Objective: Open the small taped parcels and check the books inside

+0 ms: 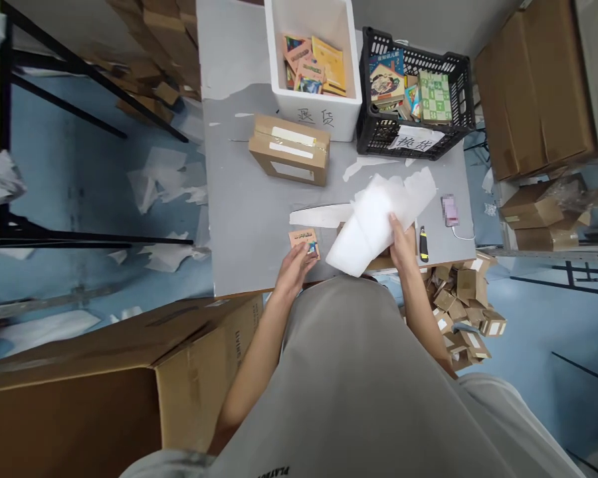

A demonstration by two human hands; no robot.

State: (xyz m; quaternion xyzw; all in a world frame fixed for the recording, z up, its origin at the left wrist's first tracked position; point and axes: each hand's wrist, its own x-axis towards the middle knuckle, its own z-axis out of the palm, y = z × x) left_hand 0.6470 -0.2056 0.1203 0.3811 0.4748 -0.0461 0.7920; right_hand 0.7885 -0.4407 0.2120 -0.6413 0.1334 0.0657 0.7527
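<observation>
Near the front edge of the grey table, my left hand (pixel 294 269) grips a small orange booklet (pixel 301 237) by its lower side, thumb on the cover. A crumpled sheet of white foam wrap (pixel 371 219) is in my right hand (pixel 402 244), with the thumb pressed on top and the other fingers hidden. Beneath the foam, part of a brown cardboard box (pixel 381 263) shows at the table edge. To the right of that hand lies a yellow and black box cutter (pixel 423 244).
A taped cardboard box (pixel 290 149) stands on the grey table (pixel 249 232). Behind it are a white bin (pixel 313 114) with orange and yellow booklets and a black crate (pixel 379 136) of books. A phone (pixel 449 210) lies right; a large open carton (pixel 204 378) stands at lower left.
</observation>
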